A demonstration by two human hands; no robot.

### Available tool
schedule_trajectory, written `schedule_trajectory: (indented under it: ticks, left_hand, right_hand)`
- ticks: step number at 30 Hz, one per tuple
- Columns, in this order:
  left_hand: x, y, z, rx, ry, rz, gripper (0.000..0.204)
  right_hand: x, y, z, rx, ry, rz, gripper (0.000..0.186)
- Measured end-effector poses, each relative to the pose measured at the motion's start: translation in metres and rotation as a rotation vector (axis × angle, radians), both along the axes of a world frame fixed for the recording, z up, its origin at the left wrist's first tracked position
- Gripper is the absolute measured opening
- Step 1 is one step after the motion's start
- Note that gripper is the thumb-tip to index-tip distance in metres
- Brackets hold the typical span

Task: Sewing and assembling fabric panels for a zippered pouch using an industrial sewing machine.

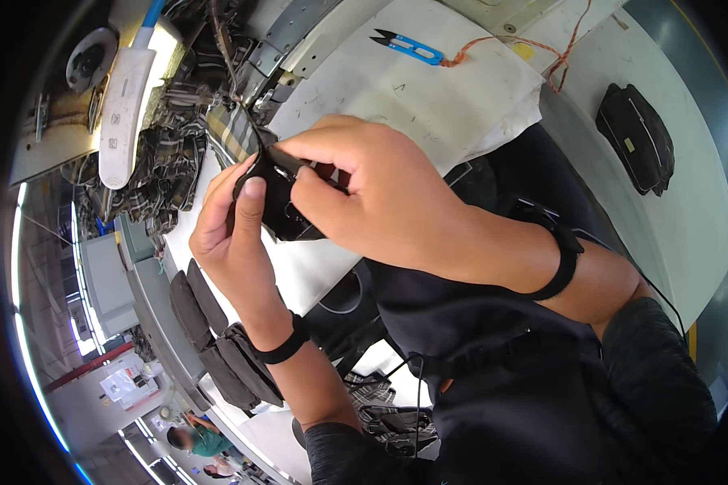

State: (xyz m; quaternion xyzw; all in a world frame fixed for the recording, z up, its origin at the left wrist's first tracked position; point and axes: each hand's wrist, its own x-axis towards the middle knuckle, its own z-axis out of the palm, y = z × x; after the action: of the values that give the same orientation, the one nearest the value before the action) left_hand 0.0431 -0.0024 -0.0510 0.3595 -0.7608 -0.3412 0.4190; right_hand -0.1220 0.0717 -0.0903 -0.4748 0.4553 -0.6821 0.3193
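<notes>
Close in front of me, both hands pinch a small black fabric piece (287, 217) with a slight sheen. My left hand (239, 222) grips its left edge, thumb pressed against the fingers. From the other side my right hand (372, 190) curls over it, thumb and fingertips closed on its upper part. A striped plaid cloth (233, 133) in grey and yellow meets the black piece just beyond my fingertips. The right fingers cover part of the black fabric, so whether the two are joined cannot be made out.
Blue-handled thread snips (416, 50) tied to an orange cord (493, 40) lie on the white work surface (332, 105). Left are a sewing machine part with a lamp (128, 121) and heaped plaid cloth (174, 153). Dark fabric pieces lie right (635, 137) and lower left (230, 364). A person (206, 440) is far off.
</notes>
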Motion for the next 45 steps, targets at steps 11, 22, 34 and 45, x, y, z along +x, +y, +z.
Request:
schedule_trajectory:
  ticks: [11, 22, 34, 45]
  left_hand:
    - [0.015, -0.015, -0.016, 0.339, 0.236, -0.101, 0.024]
    - [0.019, -0.022, -0.014, 0.515, 0.326, -0.182, 0.026]
    - [0.034, -0.04, -0.015, 0.724, 0.442, -0.383, 0.036]
    - [0.031, -0.04, -0.017, 0.739, 0.427, -0.376, 0.034]
  right_hand:
    - [0.0, 0.006, 0.007, 0.07, -0.037, 0.033, 0.022]
    - [0.0, 0.005, 0.007, 0.029, 0.058, -0.006, 0.027]
    - [0.007, 0.005, 0.006, -0.014, 0.044, -0.029, 0.026]
    - [0.0, 0.007, 0.012, 0.043, 0.04, 0.065, 0.032]
